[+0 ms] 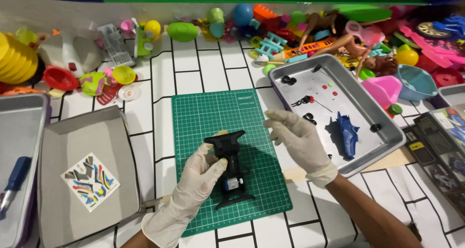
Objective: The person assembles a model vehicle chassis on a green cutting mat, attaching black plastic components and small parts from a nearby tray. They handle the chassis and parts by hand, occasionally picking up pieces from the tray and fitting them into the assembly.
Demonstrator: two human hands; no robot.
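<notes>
A person in pale latex gloves works over a green gridded cutting mat [213, 131] on a white desk [193, 68] lined in black like brickwork. The left hand [201, 173] is clamped around the left side of a black plastic toy-car chassis [230, 168], which sits at the middle of the mat with its long axis running near to far, a small silvery motor showing toward the near end. The right hand [293, 136] hovers just right of the chassis, fingers spread and empty, apart from it; the left hand is the one in contact. Farther right, a shallow metal tray [387, 141] holds a blue car body shell [348, 134] and small black wheels [289, 80]. At near left, a grey tray [53, 131] carries a colourful sticker sheet [90, 181]. Bright plastic toys [300, 30] crowd the far edge.
</notes>
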